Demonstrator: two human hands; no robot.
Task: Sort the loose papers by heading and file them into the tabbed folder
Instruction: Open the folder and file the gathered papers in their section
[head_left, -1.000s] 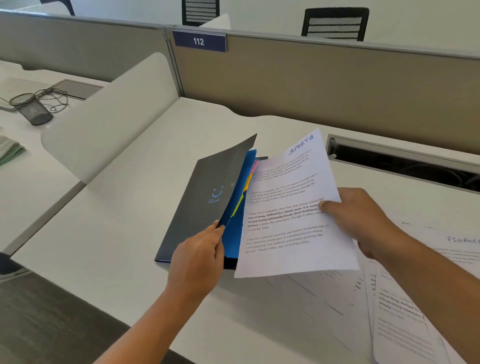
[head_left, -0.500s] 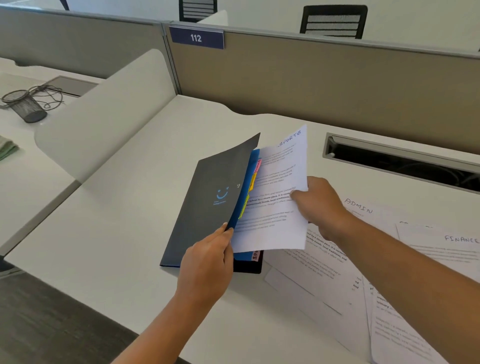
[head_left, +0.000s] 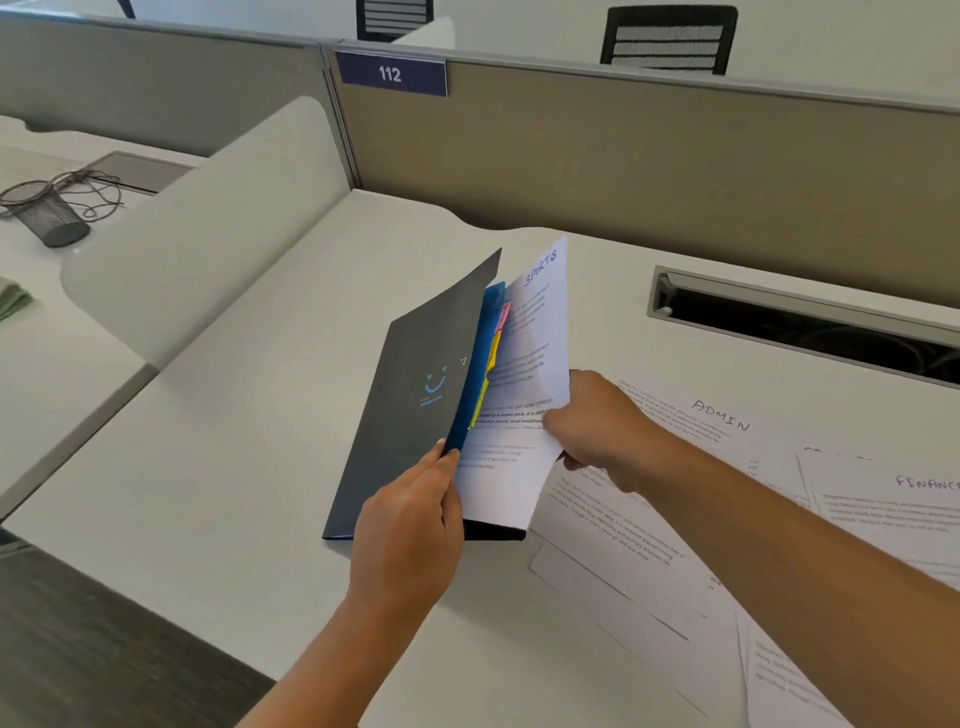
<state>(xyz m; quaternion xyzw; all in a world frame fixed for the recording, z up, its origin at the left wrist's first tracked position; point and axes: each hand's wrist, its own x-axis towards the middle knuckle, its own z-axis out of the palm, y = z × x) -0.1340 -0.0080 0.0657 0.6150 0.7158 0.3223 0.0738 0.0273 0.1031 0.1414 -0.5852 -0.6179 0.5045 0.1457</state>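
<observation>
A dark grey folder (head_left: 415, 395) with blue inner dividers and red, orange and yellow tabs lies on the white desk (head_left: 234, 467). My left hand (head_left: 410, 525) grips the front cover's edge together with the blue dividers and holds them lifted. My right hand (head_left: 597, 421) pinches the right edge of a sheet headed SPORTS (head_left: 530, 353), which stands partly inside the folder behind the tabs and bows a little. Loose sheets lie to the right, one headed ADMIN (head_left: 675, 441), another headed FINANCE (head_left: 893, 499).
A cable slot (head_left: 805, 327) is cut into the desk at the back right. Grey partition panels with a 112 sign (head_left: 390, 74) stand behind, and a white curved divider (head_left: 208, 228) rises on the left. On the neighbouring desk lies a mesh pen cup (head_left: 47, 213).
My right hand has carried the SPORTS sheet leftwards and slid it deeper into the folder. The ADMIN sheet beneath has come into sight. My left hand keeps the cover lifted.
</observation>
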